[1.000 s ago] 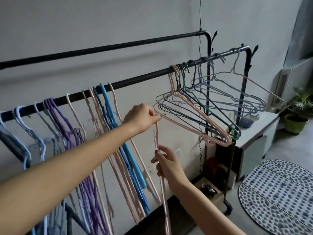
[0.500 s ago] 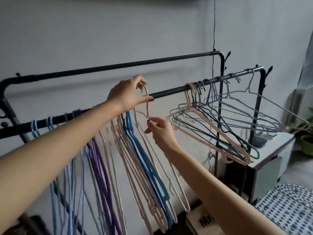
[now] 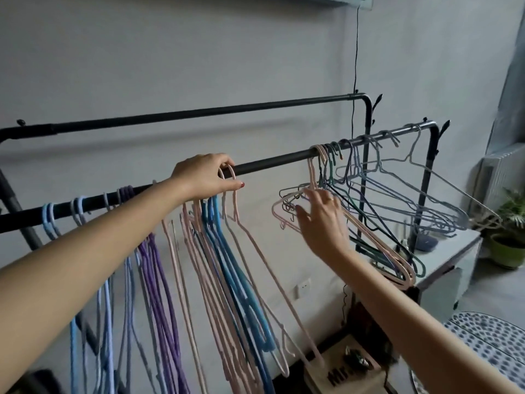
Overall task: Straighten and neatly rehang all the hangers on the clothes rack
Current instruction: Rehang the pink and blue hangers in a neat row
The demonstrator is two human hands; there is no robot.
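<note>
Rack: a black metal clothes rack (image 3: 270, 166) with two round tube rails, one behind and higher; the front rail carries all the hangers.
Left hand: the left hand (image 3: 203, 177) is closed on the hook of a pale pink hanger (image 3: 250, 237); the fingers curl over the hook at the front rail.
Pink hanger: thin and matte, hooked over the rail, hanging straight down just beside the blue ones.
Straight group: purple hangers (image 3: 154, 274), light blue hangers (image 3: 49, 217), more pink ones and bright blue hangers (image 3: 227, 251) hang close together, left of the middle.
Right hand: the right hand (image 3: 321, 220) is open, fingers spread; the fingertips touch a messy cluster of hangers (image 3: 377, 223).
Cluster: pink, dark green, black and grey wire hangers, tilted and crossed, at the right end of the rail.
Around: a grey worktop (image 3: 443, 251) behind the rack; a green potted plant (image 3: 508, 240) on the floor; a dotted round mat (image 3: 483, 351).
</note>
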